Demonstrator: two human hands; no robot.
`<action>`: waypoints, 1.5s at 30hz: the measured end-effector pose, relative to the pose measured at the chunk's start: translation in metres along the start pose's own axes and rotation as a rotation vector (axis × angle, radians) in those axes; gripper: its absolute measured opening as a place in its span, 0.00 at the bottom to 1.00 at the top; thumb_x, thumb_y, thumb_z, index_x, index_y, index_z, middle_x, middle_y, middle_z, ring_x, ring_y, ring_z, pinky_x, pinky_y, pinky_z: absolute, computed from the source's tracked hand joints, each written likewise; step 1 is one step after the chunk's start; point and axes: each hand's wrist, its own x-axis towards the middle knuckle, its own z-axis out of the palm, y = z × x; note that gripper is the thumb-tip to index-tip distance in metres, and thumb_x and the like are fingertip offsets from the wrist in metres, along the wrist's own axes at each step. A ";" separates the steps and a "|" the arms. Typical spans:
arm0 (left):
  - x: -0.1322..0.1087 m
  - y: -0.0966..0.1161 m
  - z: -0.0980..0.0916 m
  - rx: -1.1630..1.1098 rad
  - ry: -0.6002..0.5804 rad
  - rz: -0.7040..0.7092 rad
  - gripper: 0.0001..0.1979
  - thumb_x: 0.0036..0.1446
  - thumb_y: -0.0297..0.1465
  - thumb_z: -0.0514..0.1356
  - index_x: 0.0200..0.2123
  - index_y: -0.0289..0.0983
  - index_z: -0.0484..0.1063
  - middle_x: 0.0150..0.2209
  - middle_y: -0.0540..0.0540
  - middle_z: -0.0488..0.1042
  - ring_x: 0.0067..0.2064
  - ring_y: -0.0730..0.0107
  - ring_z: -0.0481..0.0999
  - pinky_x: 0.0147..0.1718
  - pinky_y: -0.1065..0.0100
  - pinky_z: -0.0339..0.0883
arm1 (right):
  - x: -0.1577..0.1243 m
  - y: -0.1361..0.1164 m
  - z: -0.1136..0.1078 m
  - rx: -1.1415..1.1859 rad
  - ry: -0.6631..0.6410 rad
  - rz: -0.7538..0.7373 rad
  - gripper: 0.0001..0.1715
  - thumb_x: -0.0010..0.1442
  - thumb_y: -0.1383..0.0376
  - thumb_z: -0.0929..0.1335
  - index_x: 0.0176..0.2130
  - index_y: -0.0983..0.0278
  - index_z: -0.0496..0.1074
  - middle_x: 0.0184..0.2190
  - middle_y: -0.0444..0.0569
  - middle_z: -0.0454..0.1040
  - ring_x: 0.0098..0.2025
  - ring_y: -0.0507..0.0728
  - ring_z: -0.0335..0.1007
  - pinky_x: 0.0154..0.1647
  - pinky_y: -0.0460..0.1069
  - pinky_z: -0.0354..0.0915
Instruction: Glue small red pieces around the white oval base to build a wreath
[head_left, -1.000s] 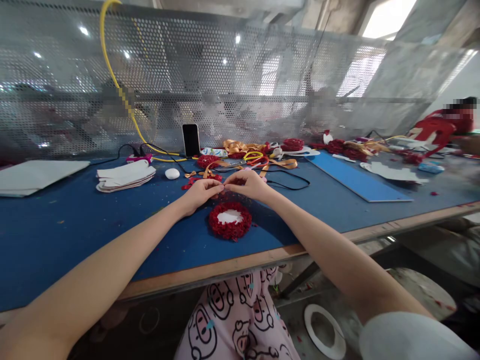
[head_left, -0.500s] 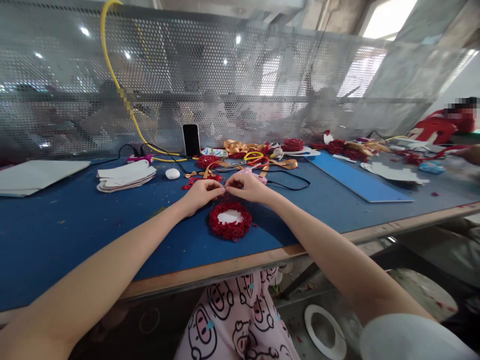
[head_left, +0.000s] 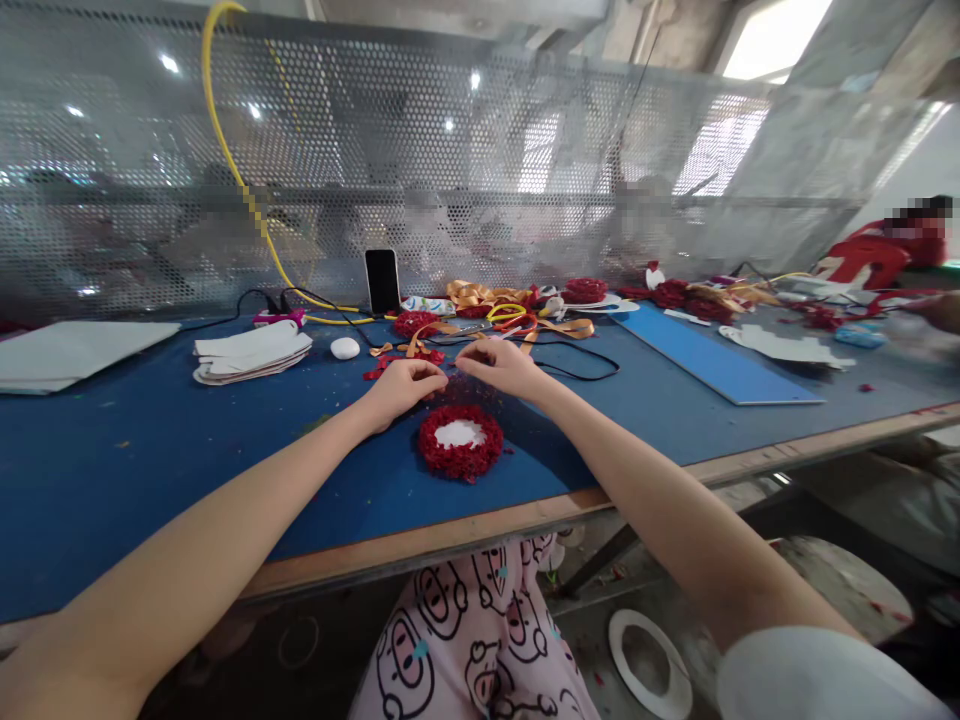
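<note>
My left hand (head_left: 406, 390) rests its side on the blue table, thumb and fingertips pinched together over something too small to make out. Just to its right, my right hand (head_left: 501, 366) is also closed in a pinch, its fingertips a little apart from the left ones; what it holds, if anything, cannot be seen. Right below both hands lies a ring of dark red ruffled material (head_left: 456, 462) around a white centre (head_left: 460, 433). Behind the left hand are bright red scraps (head_left: 381, 366). Neither hand touches the red ring.
A phone (head_left: 383, 282) leans at the back near a white mouse (head_left: 345, 348). Stacked white pieces (head_left: 251, 350) lie left. Orange ribbon (head_left: 480, 295), yellow-handled scissors (head_left: 504, 312) and a black cable (head_left: 600, 356) lie behind my hands. A blue board (head_left: 712, 355) lies right.
My right hand has moved slightly right and up, so a small gap now separates the fingertips. The left hand has barely moved, and the red ring lies still.
</note>
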 end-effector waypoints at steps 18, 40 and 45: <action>0.004 -0.002 -0.003 -0.125 0.081 -0.083 0.15 0.47 0.40 0.68 0.32 0.34 0.76 0.28 0.48 0.76 0.27 0.73 0.70 0.32 0.68 0.65 | -0.001 0.040 -0.018 -0.430 0.160 0.536 0.24 0.54 0.51 0.69 0.43 0.68 0.73 0.39 0.60 0.78 0.40 0.63 0.74 0.35 0.50 0.62; 0.007 -0.005 -0.004 -0.095 0.116 -0.056 0.14 0.47 0.39 0.66 0.31 0.34 0.74 0.24 0.53 0.69 0.23 0.76 0.66 0.27 0.68 0.59 | -0.003 0.018 -0.016 -0.584 0.117 0.274 0.19 0.63 0.52 0.64 0.44 0.65 0.66 0.40 0.58 0.79 0.39 0.64 0.75 0.31 0.50 0.54; 0.006 -0.005 -0.003 -0.090 0.113 -0.056 0.15 0.46 0.40 0.66 0.31 0.34 0.74 0.23 0.53 0.68 0.23 0.75 0.66 0.27 0.68 0.58 | -0.003 0.019 -0.016 -0.593 0.105 0.265 0.19 0.63 0.52 0.63 0.45 0.65 0.66 0.39 0.59 0.79 0.38 0.64 0.74 0.31 0.50 0.54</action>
